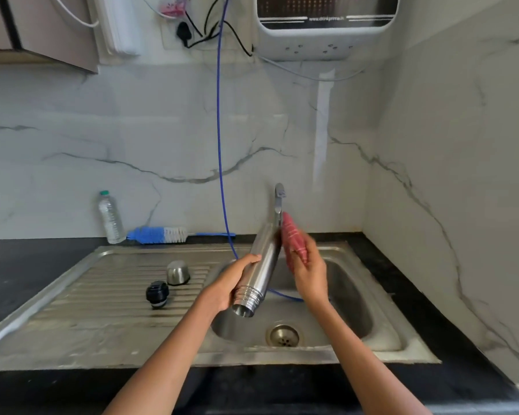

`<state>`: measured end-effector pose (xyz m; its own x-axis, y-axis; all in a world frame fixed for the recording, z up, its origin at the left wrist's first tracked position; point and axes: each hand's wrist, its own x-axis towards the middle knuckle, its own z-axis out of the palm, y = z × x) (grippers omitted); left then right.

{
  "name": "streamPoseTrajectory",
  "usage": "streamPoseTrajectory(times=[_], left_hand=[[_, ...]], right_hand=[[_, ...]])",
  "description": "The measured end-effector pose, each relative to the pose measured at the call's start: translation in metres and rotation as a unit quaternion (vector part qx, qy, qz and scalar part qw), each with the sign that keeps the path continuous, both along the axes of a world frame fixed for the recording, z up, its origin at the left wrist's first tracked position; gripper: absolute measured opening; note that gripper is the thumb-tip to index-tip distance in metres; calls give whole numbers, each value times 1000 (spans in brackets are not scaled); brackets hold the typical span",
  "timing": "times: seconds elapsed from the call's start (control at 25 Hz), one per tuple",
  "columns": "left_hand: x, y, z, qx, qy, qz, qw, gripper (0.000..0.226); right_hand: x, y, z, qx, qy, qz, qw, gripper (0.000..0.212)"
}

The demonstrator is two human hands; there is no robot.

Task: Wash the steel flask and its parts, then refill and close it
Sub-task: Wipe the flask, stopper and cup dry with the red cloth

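Your left hand (232, 283) is wrapped round the flask (259, 266) near its threaded neck, holding it tilted over the sink (336, 283) — open mouth toward you and down, base up by the tap (278, 205). Your right hand (309, 274) grips a red scrubber (294, 239) pressed against the flask's upper side; it is blurred. Left of the sink, on the ribbed drainboard (102, 295), the steel cup (178, 273) stands mouth down, the black stopper (157, 293) just beside it. Behind the drainboard lie a blue-and-white brush (159, 235) and a plastic bottle (111, 218) — both against the wall.
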<state>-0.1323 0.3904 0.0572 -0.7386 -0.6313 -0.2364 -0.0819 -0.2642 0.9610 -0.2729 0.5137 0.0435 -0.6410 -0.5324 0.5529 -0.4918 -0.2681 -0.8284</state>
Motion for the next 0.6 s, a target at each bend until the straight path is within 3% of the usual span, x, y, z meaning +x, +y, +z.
streamPoseTrajectory(times=[0.12, 0.2, 0.32, 0.48, 0.6], left_hand=[[8, 3, 1, 23, 29, -21, 999, 55], [13, 5, 3, 34, 42, -45, 998, 54], [16, 5, 3, -28, 2, -53, 998, 56], [19, 11, 0, -137, -23, -28, 990, 42], [13, 8, -5, -262, -3, 34, 964, 43]], right_hand=[[6, -15, -12, 65, 216, 21, 974, 54], [7, -21, -19, 104, 294, 0, 950, 63], [-2, -32, -9, 171, 310, -33, 935, 66], [-23, -42, 12, 201, 236, -46, 950, 68], [0, -36, -2, 174, 374, -29, 911, 62]])
